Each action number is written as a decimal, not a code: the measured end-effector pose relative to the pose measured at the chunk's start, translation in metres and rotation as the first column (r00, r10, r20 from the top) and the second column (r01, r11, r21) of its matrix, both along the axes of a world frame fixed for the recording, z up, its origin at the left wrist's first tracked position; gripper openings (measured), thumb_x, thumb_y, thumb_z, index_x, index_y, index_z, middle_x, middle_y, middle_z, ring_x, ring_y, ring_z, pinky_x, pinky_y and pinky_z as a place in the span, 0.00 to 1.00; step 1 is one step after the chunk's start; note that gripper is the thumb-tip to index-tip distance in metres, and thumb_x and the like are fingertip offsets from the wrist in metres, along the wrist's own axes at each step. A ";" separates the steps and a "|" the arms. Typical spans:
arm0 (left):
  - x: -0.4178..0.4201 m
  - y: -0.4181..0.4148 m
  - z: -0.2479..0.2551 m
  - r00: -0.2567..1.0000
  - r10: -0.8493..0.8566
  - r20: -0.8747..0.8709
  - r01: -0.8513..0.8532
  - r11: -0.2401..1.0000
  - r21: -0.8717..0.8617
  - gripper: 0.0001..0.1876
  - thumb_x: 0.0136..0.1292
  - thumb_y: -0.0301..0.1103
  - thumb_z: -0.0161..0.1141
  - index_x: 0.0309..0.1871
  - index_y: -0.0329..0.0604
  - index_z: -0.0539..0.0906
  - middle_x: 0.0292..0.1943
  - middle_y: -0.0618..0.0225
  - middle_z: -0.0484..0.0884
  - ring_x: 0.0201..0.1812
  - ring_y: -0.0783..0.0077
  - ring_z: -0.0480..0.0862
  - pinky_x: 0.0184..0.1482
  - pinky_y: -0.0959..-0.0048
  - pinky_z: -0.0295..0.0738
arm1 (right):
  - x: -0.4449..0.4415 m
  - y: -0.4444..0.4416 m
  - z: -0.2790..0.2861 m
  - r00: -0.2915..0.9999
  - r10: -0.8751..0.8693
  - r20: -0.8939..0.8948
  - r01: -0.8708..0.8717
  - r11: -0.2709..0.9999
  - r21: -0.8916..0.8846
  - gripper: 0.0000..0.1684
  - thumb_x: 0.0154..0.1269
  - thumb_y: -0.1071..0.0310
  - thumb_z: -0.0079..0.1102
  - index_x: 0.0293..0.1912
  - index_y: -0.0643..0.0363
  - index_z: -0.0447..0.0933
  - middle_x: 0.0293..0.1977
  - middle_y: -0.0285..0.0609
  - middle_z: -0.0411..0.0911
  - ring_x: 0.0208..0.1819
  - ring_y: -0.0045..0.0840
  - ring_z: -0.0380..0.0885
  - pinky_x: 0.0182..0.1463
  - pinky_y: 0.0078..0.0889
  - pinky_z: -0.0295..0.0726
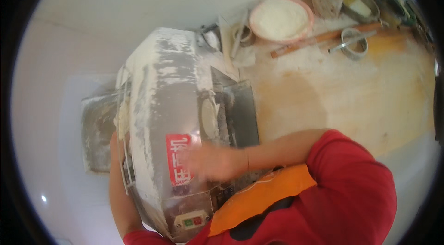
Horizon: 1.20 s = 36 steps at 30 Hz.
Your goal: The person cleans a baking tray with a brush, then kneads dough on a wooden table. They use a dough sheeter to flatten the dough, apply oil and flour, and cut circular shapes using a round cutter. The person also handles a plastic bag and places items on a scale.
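Observation:
A flour-dusted metal dough sheeter (pixel 177 106) stands before me, with a red label bearing writing on its casing. My right hand (pixel 216 161), blurred, is over the casing beside the label; nothing can be made out in it. On the machine's far left side, my left hand (pixel 126 141) is mostly hidden behind metal guard bars (pixel 121 161), close to a pale piece of dough (pixel 123 118). Whether it grips the dough cannot be told. Another pale, oval dough surface (pixel 208 116) shows in the opening on the machine's right side.
A metal tray (pixel 100 134) juts out at the left. On the wooden worktable (pixel 347 106) at right are a pink-rimmed basin of flour (pixel 281 19), a bucket (pixel 326 0), a wooden stick (pixel 312 40) and a round container (pixel 354 49). Green and red buttons (pixel 193 222) are low on the machine.

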<state>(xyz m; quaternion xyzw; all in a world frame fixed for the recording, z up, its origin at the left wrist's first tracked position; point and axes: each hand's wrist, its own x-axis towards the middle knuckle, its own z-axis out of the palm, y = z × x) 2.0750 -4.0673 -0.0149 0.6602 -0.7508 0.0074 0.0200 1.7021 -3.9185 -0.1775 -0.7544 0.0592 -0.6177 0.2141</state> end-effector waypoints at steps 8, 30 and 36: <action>-0.098 0.008 0.006 0.944 0.150 -0.294 -0.094 0.976 0.196 0.27 0.62 0.41 0.57 0.60 0.33 0.73 0.49 0.54 0.81 0.50 0.67 0.80 0.53 0.69 0.72 | -0.023 -0.117 -0.196 0.911 -0.328 0.248 -0.289 -0.080 0.954 0.25 0.65 0.58 0.54 0.55 0.65 0.73 0.47 0.54 0.79 0.48 0.36 0.78 0.54 0.34 0.73; -0.249 0.207 0.059 0.836 -0.052 -0.546 -0.062 0.980 -0.188 0.29 0.59 0.27 0.59 0.66 0.36 0.68 0.62 0.55 0.73 0.64 0.64 0.71 0.67 0.64 0.60 | -0.071 -0.067 -0.236 0.888 -0.304 -0.344 0.396 0.127 0.910 0.20 0.52 0.58 0.63 0.41 0.63 0.79 0.38 0.58 0.80 0.43 0.48 0.78 0.48 0.45 0.76; -0.351 0.236 -0.085 0.912 -0.074 -0.403 0.159 0.970 0.182 0.37 0.53 0.32 0.68 0.67 0.38 0.67 0.67 0.52 0.67 0.69 0.61 0.64 0.69 0.66 0.58 | -0.141 -0.004 -0.239 0.869 -0.235 -0.435 0.485 0.226 0.845 0.20 0.52 0.58 0.63 0.42 0.63 0.80 0.37 0.60 0.79 0.43 0.48 0.79 0.49 0.45 0.76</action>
